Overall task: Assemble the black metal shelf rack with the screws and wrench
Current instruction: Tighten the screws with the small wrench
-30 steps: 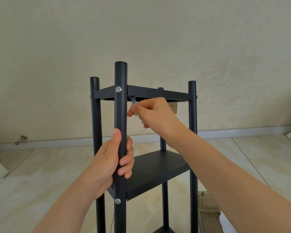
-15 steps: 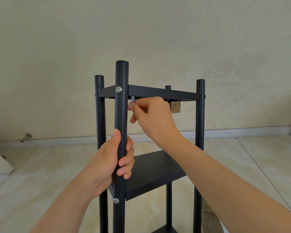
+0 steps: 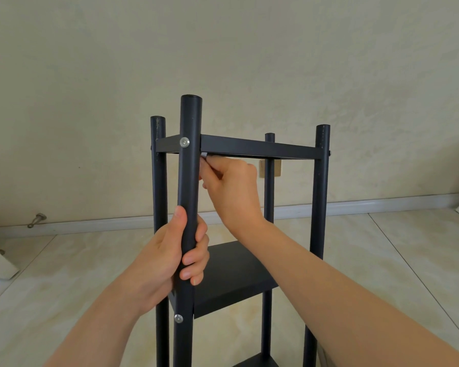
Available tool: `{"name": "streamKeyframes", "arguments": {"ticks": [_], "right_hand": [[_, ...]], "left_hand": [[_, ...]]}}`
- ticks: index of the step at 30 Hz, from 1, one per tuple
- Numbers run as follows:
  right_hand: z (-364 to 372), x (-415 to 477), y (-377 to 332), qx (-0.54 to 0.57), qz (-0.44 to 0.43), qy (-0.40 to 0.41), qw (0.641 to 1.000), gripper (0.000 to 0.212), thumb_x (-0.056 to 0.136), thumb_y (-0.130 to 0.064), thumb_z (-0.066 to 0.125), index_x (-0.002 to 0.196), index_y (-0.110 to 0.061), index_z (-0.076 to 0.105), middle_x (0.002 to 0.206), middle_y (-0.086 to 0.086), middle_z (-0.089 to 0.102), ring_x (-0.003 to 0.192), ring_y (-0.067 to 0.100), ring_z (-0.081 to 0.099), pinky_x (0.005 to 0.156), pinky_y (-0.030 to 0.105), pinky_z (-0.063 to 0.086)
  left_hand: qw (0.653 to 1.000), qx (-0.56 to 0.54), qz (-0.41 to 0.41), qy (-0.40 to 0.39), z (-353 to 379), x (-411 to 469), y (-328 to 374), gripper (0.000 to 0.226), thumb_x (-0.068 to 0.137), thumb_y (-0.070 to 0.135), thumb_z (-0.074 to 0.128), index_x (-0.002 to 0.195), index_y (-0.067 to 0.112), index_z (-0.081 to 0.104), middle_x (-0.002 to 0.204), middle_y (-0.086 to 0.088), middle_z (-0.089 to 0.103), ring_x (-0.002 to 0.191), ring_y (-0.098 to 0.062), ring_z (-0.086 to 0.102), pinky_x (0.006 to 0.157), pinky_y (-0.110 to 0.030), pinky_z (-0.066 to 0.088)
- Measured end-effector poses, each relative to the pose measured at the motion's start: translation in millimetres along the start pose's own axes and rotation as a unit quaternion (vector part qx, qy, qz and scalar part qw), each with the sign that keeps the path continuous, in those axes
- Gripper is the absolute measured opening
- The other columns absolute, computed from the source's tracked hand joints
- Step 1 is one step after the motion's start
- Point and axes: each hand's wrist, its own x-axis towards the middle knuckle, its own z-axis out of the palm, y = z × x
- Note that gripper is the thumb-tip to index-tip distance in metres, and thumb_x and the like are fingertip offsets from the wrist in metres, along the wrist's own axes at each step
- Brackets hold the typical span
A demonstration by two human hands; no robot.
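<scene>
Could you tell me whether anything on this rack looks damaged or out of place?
The back left post shows pale scratches near its top, where the black paint looks scraped. Nothing else stands out.

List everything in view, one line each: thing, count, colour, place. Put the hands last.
shelf rack: one, black, upright on the floor, centre
posts: four, black, at the rack's corners
shelves: three in view, black; top, middle, and a lowest one cut off by the bottom edge
screws: two, silver, on the near post, at the top and middle shelves
wrench: one, silver, mostly hidden, just under the top shelf
wall socket: one, beige, on the wall behind the rack
metal stopper: one, grey, at the skirting, far left
floor: beige tiles
left hand: grips the near post between the top and middle shelves
right hand: pinches the wrench
</scene>
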Motion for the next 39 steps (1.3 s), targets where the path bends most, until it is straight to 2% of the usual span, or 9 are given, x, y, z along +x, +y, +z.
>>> {"name": "streamKeyframes", "arguments": {"ticks": [4,6,8,11,13,23,27,30,39], "right_hand": [[-6,0,-2,-0.007,0.013,-0.028,0.999,0.035,0.099,-0.017,0.056,0.07,-0.002,0.067,0.059,-0.009,0.064,0.059,0.008,0.059,0.063,0.019,0.048],[-9,-1,-4,-0.022,0.013,-0.04,0.999,0.037,0.098,-0.017,0.055,0.067,0.001,0.063,0.058,0.006,0.064,0.058,0.021,0.06,0.066,0.035,0.05],[-14,-2,-6,-0.047,0.013,-0.043,0.998,0.04,0.095,-0.016,0.056,0.059,0.0,0.055,0.052,0.011,0.056,0.054,0.028,0.053,0.061,0.037,0.047],[-22,-2,-9,-0.065,0.035,-0.057,0.996,0.04,0.09,-0.013,0.059,0.052,-0.006,0.048,0.045,0.001,0.038,0.047,0.015,0.034,0.052,0.025,0.035],[-26,-1,-10,-0.063,0.04,-0.057,0.996,0.035,0.089,-0.013,0.058,0.057,0.001,0.053,0.046,0.001,0.036,0.048,0.011,0.031,0.051,0.026,0.034],[-33,-1,-19,-0.045,0.045,-0.073,0.995,0.03,0.096,-0.019,0.057,0.078,-0.002,0.073,0.057,0.013,0.059,0.048,0.013,0.042,0.053,0.016,0.037],[-29,-3,-21,-0.023,0.065,-0.082,0.994,0.032,0.098,-0.019,0.055,0.076,-0.006,0.075,0.057,-0.004,0.067,0.046,0.003,0.053,0.056,0.01,0.042],[-24,-2,-19,-0.021,0.07,-0.087,0.994,0.033,0.099,-0.019,0.053,0.078,-0.008,0.076,0.062,-0.007,0.071,0.058,0.013,0.061,0.062,0.016,0.049],[-8,1,-6,-0.034,0.021,-0.039,0.998,0.041,0.101,-0.021,0.056,0.062,-0.013,0.066,0.052,-0.019,0.053,0.06,0.01,0.063,0.063,0.012,0.044]], "left_hand": [[1.0,0.005,-0.001,0.004,1,2,0,0.06,0.071,0.082,0.049,0.068,0.022,0.056,0.053,0.0,0.032,0.041,-0.012,0.03,0.045,-0.025,0.041],[1.0,0.005,-0.001,0.008,2,3,1,0.058,0.072,0.079,0.047,0.068,0.022,0.056,0.054,0.0,0.032,0.041,-0.012,0.029,0.045,-0.025,0.041],[1.0,0.004,-0.003,0.009,2,3,1,0.058,0.071,0.079,0.047,0.067,0.022,0.055,0.054,0.0,0.031,0.041,-0.012,0.029,0.044,-0.025,0.041],[1.0,0.005,-0.006,0.01,2,3,1,0.058,0.07,0.08,0.047,0.066,0.022,0.055,0.054,0.001,0.031,0.041,-0.012,0.029,0.044,-0.025,0.041],[1.0,0.005,-0.006,0.009,1,2,0,0.059,0.071,0.08,0.047,0.067,0.022,0.055,0.054,0.001,0.031,0.041,-0.012,0.029,0.045,-0.026,0.041],[1.0,0.003,-0.002,-0.005,-1,-1,1,0.067,0.062,0.088,0.059,0.069,0.021,0.055,0.054,0.001,0.033,0.042,-0.012,0.031,0.045,-0.026,0.042],[1.0,0.001,-0.003,-0.008,-2,-1,0,0.068,0.061,0.089,0.061,0.069,0.022,0.056,0.053,0.001,0.034,0.041,-0.011,0.031,0.045,-0.025,0.042],[1.0,0.001,-0.005,-0.01,-3,0,0,0.068,0.061,0.089,0.061,0.069,0.022,0.056,0.053,0.002,0.034,0.041,-0.011,0.031,0.045,-0.025,0.042],[1.0,-0.008,-0.007,-0.017,-5,2,0,0.067,0.065,0.087,0.06,0.07,0.021,0.055,0.053,0.001,0.032,0.041,-0.012,0.03,0.045,-0.025,0.041]]}}
